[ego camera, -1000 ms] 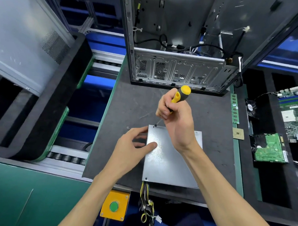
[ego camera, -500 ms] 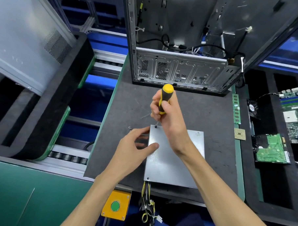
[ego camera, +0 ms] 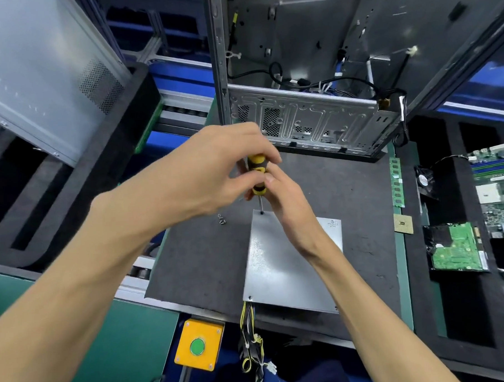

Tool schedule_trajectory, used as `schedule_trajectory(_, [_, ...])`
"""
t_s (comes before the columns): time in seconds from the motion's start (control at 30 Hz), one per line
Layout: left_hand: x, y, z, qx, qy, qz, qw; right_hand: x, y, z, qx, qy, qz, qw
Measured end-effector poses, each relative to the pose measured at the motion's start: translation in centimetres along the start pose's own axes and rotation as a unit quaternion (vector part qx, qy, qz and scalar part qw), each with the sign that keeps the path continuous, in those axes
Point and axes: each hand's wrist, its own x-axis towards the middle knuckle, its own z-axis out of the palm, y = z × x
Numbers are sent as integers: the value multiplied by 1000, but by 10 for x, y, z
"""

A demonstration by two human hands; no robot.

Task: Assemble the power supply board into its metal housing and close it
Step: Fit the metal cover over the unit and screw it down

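My right hand (ego camera: 277, 201) grips the lower part of the yellow-and-black screwdriver (ego camera: 257, 173), fingers curled round the handle, and my left hand (ego camera: 215, 169) curls over its top from the nine o'clock side. The screwdriver stands close to upright, its tip set on a screw (ego camera: 262, 212) at the far left corner of the metal housing (ego camera: 280, 264), which lies flat on the grey mat (ego camera: 201, 256) with its cover on. A bundle of yellow and black wires (ego camera: 250, 335) hangs from the housing's near edge at six o'clock. Two loose screws (ego camera: 222, 219) sit on the mat just beside the housing at nine o'clock. An open computer case (ego camera: 305, 122) stands at twelve o'clock
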Motion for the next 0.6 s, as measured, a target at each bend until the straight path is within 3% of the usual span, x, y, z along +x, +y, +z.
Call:
schedule_trajectory(0.1, [6,9,1,99,10,-46,994,-5,2,-11,-163,3,-24,986])
schedule_trajectory(0.17, [10,16,5,182,13,-94,979,-7,5,-17,-361,23,-11,932])
schedule_trajectory(0.23, [14,23,9,255,9,-124,959,-7,5,-18,-470,17,26,882])
schedule_trajectory(0.33, [14,25,8,261,8,-105,960,-4,1,-18,-499,-13,52,865])
schedule_trajectory(0.4, [12,24,2,136,-31,-60,988,-3,-3,-21,-507,-37,60,859])
schedule_trajectory(0.47, [11,23,-2,45,-66,-30,996,-1,-5,-25,-505,-69,71,857])
schedule_trajectory(0.6, [11,24,3,47,-52,-15,997,-1,-7,-32,-462,-103,88,877])
